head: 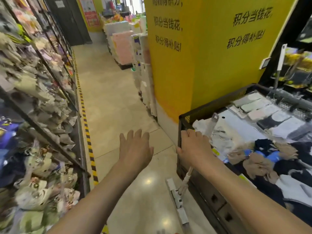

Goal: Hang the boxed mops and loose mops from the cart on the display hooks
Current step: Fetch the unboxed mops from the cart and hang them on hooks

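One left hand [135, 147] spread over aisle [116, 98], right hand [194, 146] gripping mop [187, 176] at bin [219, 100] rim

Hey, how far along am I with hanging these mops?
Done: no hung mop is clearly visible. In hand: your right hand grips the rim of the black bin, over the handle of a loose mop that leans there with its head on the floor. Your left hand is open and holds nothing. Left: that mop is not yet on a hook, and no boxed mops are in view.
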Demonstrator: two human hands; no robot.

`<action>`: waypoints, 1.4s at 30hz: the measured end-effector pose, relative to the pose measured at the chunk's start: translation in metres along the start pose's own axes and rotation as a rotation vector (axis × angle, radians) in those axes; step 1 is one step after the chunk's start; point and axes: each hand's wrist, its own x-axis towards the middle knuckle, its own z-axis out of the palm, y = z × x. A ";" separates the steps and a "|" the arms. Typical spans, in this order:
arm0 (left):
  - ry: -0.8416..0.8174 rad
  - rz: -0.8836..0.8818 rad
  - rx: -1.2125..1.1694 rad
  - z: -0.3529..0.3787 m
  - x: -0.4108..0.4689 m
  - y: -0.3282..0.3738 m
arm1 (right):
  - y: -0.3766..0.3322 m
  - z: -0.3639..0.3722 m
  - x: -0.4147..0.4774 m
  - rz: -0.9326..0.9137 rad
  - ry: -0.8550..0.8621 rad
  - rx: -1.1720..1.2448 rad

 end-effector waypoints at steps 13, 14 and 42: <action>-0.162 0.215 -0.021 0.070 0.164 0.009 | 0.035 0.054 0.096 0.260 -0.186 0.026; -0.180 0.255 -0.024 0.077 0.175 0.015 | 0.039 0.057 0.097 0.305 -0.198 0.031; -1.014 0.788 -0.412 0.393 0.326 0.177 | 0.123 0.168 0.157 0.823 0.240 1.028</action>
